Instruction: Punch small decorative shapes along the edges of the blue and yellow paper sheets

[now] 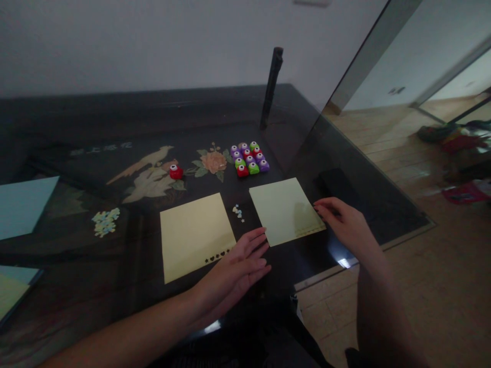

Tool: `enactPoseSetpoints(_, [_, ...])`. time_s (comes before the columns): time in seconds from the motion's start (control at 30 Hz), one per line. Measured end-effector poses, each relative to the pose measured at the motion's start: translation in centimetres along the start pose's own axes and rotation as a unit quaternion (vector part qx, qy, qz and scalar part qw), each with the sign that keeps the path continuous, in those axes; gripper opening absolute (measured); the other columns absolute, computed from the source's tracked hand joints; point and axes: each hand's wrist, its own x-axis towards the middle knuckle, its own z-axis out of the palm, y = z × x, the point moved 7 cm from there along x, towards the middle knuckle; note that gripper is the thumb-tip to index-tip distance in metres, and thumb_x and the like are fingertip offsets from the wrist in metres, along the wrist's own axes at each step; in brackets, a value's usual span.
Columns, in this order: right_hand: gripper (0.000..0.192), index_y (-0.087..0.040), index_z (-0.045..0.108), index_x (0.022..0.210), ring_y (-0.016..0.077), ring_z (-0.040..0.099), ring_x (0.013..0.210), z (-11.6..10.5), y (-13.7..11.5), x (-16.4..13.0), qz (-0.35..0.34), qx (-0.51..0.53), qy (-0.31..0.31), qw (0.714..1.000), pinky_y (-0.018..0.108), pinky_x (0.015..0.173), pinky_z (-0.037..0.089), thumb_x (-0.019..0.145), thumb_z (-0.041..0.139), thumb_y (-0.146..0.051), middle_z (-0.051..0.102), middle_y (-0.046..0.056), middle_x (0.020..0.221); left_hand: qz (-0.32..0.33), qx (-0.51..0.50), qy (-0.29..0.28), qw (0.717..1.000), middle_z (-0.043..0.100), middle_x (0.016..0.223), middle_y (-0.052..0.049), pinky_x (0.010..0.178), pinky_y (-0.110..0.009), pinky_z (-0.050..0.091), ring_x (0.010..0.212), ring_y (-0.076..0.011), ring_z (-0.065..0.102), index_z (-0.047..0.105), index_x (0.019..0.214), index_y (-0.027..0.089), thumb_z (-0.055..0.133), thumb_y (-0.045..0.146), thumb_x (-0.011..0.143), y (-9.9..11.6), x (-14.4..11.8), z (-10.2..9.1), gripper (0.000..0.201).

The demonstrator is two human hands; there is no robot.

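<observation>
My left hand [243,259] reaches in from the lower left, its fingers stretched out between two sheets of paper. Its fingertips are by the lower left corner of the pale green sheet [284,209]. At that sheet's right edge is my right hand [341,221], palm down, fingers slightly bent and thumb apart; I cannot tell if the tips touch the paper. The yellow sheet [195,230] to the left has a row of star and heart holes along its lower edge, partly covered by my left hand. Small paper cut-outs [238,212] lie between the sheets.
Several red, green and purple craft punches [249,159] stand grouped at the back, and one red punch [176,172] stands apart. A pile of cut-outs [105,222] and blue paper [25,204] lie left. A black post [272,87] rises behind the dark glossy table [134,286].
</observation>
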Motion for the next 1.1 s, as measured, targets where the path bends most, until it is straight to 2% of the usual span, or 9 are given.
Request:
enactPoseSetpoints(0.2, [0.021, -0.02, 0.066, 0.095, 0.0224, 0.068, 0.078, 0.2, 0.1, 0.0, -0.03, 0.007, -0.036, 0.999, 0.035, 0.065, 0.056, 0.083, 0.059, -0.035, 0.071, 0.008, 0.09, 0.01, 0.042, 0.002, 0.999, 0.026, 0.157, -0.006, 0.115, -0.047, 0.03, 0.145, -0.0248, 0.024, 0.041, 0.13, 0.029, 0.061, 0.022, 0.079, -0.8, -0.4, -0.3, 0.056])
enactPoseSetpoints(0.27, [0.027, -0.02, 0.066, 0.1, 0.0253, 0.067, 0.089, 0.2, 0.3, -0.3, -0.066, 0.005, -0.053, 0.996, 0.039, 0.072, 0.057, 0.081, 0.063, -0.039, 0.068, 0.011, 0.104, 0.028, 0.115, 0.005, 0.993, 0.03, 0.154, -0.008, 0.113, -0.049, 0.034, 0.144, -0.0259, 0.027, 0.038, 0.132, 0.03, 0.059, 0.024, 0.081, -0.6, -0.7, -0.6, 0.056])
enactPoseSetpoints(0.33, [0.033, -0.022, 0.066, 0.106, 0.0285, 0.062, 0.107, 0.0, 0.6, -0.7, -0.109, -0.013, -0.065, 0.992, 0.046, 0.085, 0.054, 0.079, 0.066, -0.042, 0.063, 0.012, 0.119, 0.085, 0.242, 0.017, 0.966, 0.033, 0.151, -0.009, 0.111, -0.05, 0.037, 0.141, -0.0261, 0.03, 0.037, 0.133, 0.03, 0.056, 0.024, 0.083, 0.7, -0.9, -0.7, 0.054])
enactPoseSetpoints(0.4, [0.037, -0.024, 0.064, 0.111, 0.0295, 0.056, 0.118, -0.1, 0.7, -1.3, -0.15, -0.034, -0.074, 0.985, 0.051, 0.097, 0.047, 0.079, 0.068, -0.042, 0.059, 0.011, 0.127, 0.174, 0.408, 0.032, 0.896, 0.034, 0.148, -0.01, 0.112, -0.049, 0.035, 0.139, -0.0255, 0.032, 0.041, 0.132, 0.028, 0.053, 0.019, 0.083, 2.9, -0.5, -0.1, 0.051])
enactPoseSetpoints(0.5, [0.039, -0.025, 0.062, 0.115, 0.0293, 0.053, 0.12, 0.0, 0.5, -2.2, -0.203, -0.047, -0.073, 0.975, 0.053, 0.102, 0.042, 0.079, 0.07, -0.037, 0.057, 0.011, 0.13, 0.265, 0.609, 0.035, 0.747, 0.041, 0.142, -0.012, 0.114, -0.048, 0.03, 0.134, -0.0258, 0.036, 0.049, 0.126, 0.022, 0.051, 0.015, 0.083, 5.8, 2.1, 1.4, 0.043])
enactPoseSetpoints(0.6, [0.037, -0.025, 0.063, 0.113, 0.0298, 0.053, 0.118, 0.4, -0.4, -2.8, -0.236, -0.051, -0.055, 0.969, 0.053, 0.098, 0.045, 0.079, 0.071, -0.033, 0.059, 0.011, 0.126, 0.272, 0.714, 0.081, 0.64, 0.047, 0.135, -0.014, 0.108, -0.048, 0.035, 0.127, -0.0293, 0.041, 0.052, 0.124, 0.016, 0.053, 0.017, 0.084, 7.9, 7.1, 1.7, 0.04])
enactPoseSetpoints(0.7, [0.035, -0.026, 0.063, 0.113, 0.0299, 0.054, 0.117, 1.1, -1.5, -3.1, -0.259, -0.052, -0.039, 0.964, 0.053, 0.098, 0.046, 0.079, 0.071, -0.029, 0.06, 0.011, 0.125, 0.231, 0.772, 0.143, 0.574, 0.051, 0.128, -0.016, 0.099, -0.046, 0.041, 0.119, -0.0308, 0.046, 0.052, 0.124, 0.011, 0.053, 0.021, 0.084, 9.2, 11.7, 0.9, 0.041])
enactPoseSetpoints(0.83, [0.033, -0.027, 0.063, 0.114, 0.0292, 0.056, 0.115, 1.9, -2.1, -3.3, -0.262, -0.049, -0.028, 0.963, 0.053, 0.096, 0.048, 0.081, 0.069, -0.027, 0.063, 0.01, 0.122, 0.211, 0.778, 0.174, 0.566, 0.052, 0.122, -0.019, 0.093, -0.052, 0.041, 0.116, -0.0356, 0.046, 0.055, 0.119, 0.009, 0.052, 0.024, 0.085, 9.8, 14.2, 0.1, 0.037])
enactPoseSetpoints(1.1, [0.026, -0.025, 0.065, 0.109, 0.0272, 0.058, 0.109, 2.2, -2.2, -3.5, -0.263, -0.039, -0.009, 0.964, 0.049, 0.094, 0.05, 0.083, 0.067, -0.024, 0.065, 0.01, 0.115, 0.209, 0.777, 0.145, 0.576, 0.054, 0.118, -0.013, 0.091, -0.046, 0.044, 0.111, -0.0305, 0.048, 0.057, 0.119, 0.016, 0.053, 0.026, 0.085, 9.4, 14.3, 0.3, 0.035])
